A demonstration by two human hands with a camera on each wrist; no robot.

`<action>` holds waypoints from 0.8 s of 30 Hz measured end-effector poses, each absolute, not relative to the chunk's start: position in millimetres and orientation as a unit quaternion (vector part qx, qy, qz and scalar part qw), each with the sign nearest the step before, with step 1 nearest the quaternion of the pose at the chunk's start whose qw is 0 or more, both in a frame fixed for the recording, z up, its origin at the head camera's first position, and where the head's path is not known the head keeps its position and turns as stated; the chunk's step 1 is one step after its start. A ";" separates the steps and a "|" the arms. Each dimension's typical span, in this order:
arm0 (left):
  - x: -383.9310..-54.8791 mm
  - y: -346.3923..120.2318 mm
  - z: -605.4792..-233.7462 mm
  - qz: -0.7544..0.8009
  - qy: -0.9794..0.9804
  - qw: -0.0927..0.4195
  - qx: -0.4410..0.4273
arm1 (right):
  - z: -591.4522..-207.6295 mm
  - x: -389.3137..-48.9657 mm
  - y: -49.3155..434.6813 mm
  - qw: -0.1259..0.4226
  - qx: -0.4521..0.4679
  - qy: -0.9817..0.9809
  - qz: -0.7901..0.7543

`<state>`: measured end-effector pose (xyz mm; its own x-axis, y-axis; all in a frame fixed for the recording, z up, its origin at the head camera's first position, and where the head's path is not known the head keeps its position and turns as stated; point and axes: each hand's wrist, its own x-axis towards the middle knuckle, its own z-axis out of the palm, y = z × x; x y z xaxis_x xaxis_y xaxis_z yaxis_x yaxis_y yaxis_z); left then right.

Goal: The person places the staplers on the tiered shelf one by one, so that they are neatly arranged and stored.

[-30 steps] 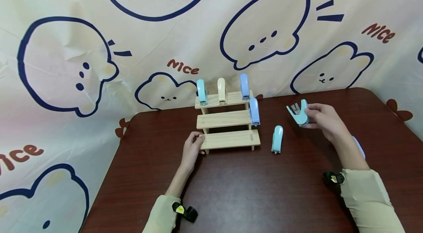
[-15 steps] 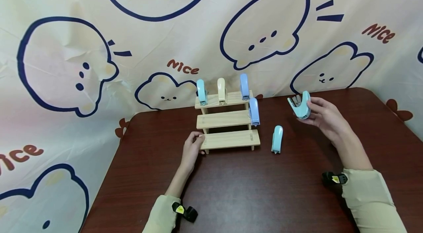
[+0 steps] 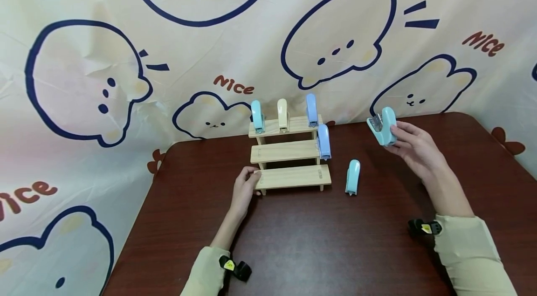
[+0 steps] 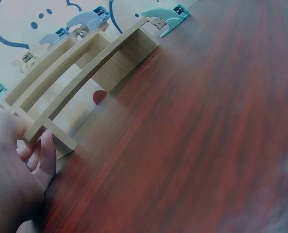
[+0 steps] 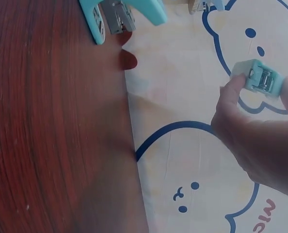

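Observation:
In the head view my right hand [image 3: 419, 149] pinches a light teal stapler [image 3: 382, 128] by its back end, above the table's far right side. Its two arms stand apart in a V, with metal parts between them. The right wrist view shows this stapler's end [image 5: 263, 80] between thumb and fingers. My left hand [image 3: 244, 185] grips the left end of the lowest shelf of a three-step wooden rack [image 3: 293, 177]; the left wrist view has the thumb [image 4: 48, 150] near the shelf's edge. Another teal stapler [image 3: 353, 177] lies on the table, right of the rack.
Along the rack's top step stand a teal stapler [image 3: 258, 117], a cream stapler [image 3: 283, 115] and a blue stapler [image 3: 311, 110]. A second blue stapler [image 3: 324, 142] stands at the middle step's right end. A patterned cloth [image 3: 201, 53] hangs behind the dark wooden table [image 3: 302, 240].
My right hand has lifted the teal stapler upward and away, turning it slightly. A blue thing beside the right forearm has gone out of sight behind it. My left hand keeps its grip.

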<state>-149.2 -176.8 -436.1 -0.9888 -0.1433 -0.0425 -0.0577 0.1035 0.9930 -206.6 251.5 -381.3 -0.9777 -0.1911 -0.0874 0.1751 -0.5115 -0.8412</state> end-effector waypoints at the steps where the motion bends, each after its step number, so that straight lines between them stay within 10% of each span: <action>1: -149.2 -176.6 -435.9 -0.666 -0.743 0.032 0.068 | -381.2 -206.6 251.2 0.110 -0.011 0.478 -0.871; 24: -148.3 -177.5 -433.9 -0.660 -0.748 0.025 0.066 | -361.9 -196.6 221.4 0.066 -0.027 0.527 -0.847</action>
<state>-148.3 -177.5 -433.9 -0.9900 -0.1325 -0.0493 -0.0654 0.1197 0.9907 -196.6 221.4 -361.9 -0.9899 -0.1396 -0.0240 0.0831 -0.4356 -0.8963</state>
